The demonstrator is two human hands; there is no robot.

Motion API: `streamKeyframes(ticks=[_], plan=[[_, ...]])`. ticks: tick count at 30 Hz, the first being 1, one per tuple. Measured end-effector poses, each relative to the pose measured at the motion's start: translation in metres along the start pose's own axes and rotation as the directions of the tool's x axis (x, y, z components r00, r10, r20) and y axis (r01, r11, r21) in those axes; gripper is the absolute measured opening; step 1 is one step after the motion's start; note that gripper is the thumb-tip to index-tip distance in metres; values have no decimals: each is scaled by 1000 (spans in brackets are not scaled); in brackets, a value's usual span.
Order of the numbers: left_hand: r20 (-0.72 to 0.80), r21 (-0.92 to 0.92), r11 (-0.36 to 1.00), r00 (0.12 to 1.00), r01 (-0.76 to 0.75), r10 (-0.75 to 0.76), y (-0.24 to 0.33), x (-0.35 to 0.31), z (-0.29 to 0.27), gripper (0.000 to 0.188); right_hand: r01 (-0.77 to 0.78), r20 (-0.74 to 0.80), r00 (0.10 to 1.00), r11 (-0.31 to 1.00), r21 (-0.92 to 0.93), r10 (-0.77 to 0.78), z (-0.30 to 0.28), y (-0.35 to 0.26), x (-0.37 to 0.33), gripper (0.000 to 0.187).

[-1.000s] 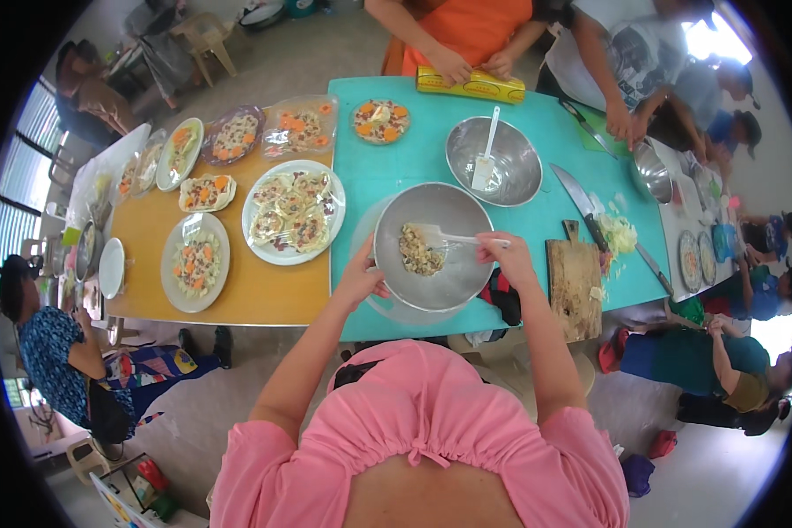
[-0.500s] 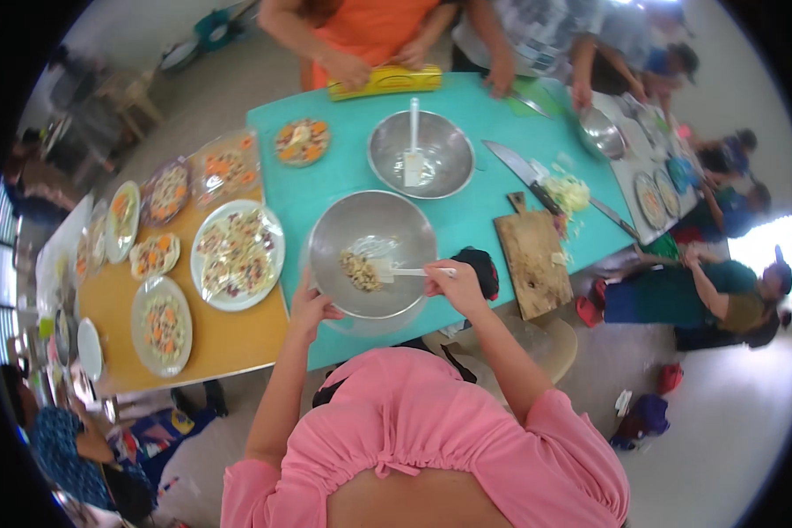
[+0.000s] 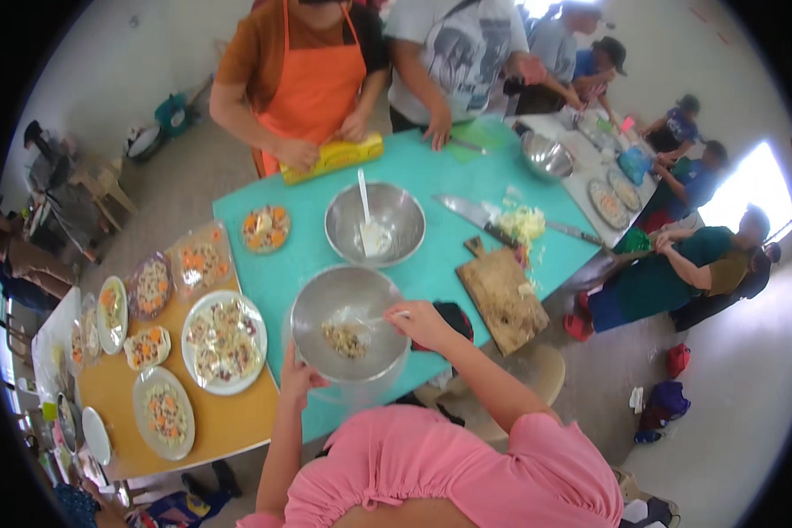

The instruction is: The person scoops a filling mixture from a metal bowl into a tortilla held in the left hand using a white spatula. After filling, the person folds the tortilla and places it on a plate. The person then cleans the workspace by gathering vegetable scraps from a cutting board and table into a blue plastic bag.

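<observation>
At the near side of the table (image 3: 436, 273), I'm watching the left hand (image 3: 299, 373) cupping a metal bowl (image 3: 343, 289) and the right hand (image 3: 423, 326) pinching a white spatula (image 3: 374, 322) in chopped mixture (image 3: 343, 341). That bowl is looking light, stiff and slick, probably steadiest held by its rim.

wooden cutting board (image 3: 503, 295): lies on the teal tabletop (image 3: 304, 207), close to the near edge. chopped pale vegetable (image 3: 524, 225): heaped just beyond the board, beside a large knife (image 3: 462, 208). yellow box (image 3: 333, 158): at the far edge, before a person (image 3: 242, 75) in an orange apron (image 3: 322, 88). round white plate (image 3: 229, 388): on the orange-brown tabletop (image 3: 229, 422), food (image 3: 224, 339) spread across it. oval plate (image 3: 174, 452): beside it, also loaded.
</observation>
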State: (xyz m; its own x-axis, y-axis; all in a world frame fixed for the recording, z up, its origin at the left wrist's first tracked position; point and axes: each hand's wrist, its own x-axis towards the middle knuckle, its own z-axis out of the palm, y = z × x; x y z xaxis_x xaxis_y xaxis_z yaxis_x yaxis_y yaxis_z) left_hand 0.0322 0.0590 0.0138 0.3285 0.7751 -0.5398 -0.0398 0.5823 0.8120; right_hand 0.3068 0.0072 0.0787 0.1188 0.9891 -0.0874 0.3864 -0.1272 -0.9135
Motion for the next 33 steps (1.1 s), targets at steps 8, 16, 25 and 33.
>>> streamKeyframes(ticks=[8, 16, 25, 33], plan=[[17, -12, 1000, 1000, 6, -6, -6, 1, 2, 83, -298, -78, 926, 840, 454, 370, -4, 46, -13, 17], [13, 12, 1000, 1000, 1, -1, -7, -2, -15, 84, -258, -123, 949, 941, 221, 289, -13, -1, -24, 20], [35, 69, 997, 998, 44, -46, 2, -3, -9, 82, -322, -185, 888, 858, 401, 420, 6, 50, -37, 32], [-140, 374, 927, 987, -24, 82, 37, -1, -14, 79, -347, -811, 527, 935, 66, 253, -194, 189, 0, 27]])
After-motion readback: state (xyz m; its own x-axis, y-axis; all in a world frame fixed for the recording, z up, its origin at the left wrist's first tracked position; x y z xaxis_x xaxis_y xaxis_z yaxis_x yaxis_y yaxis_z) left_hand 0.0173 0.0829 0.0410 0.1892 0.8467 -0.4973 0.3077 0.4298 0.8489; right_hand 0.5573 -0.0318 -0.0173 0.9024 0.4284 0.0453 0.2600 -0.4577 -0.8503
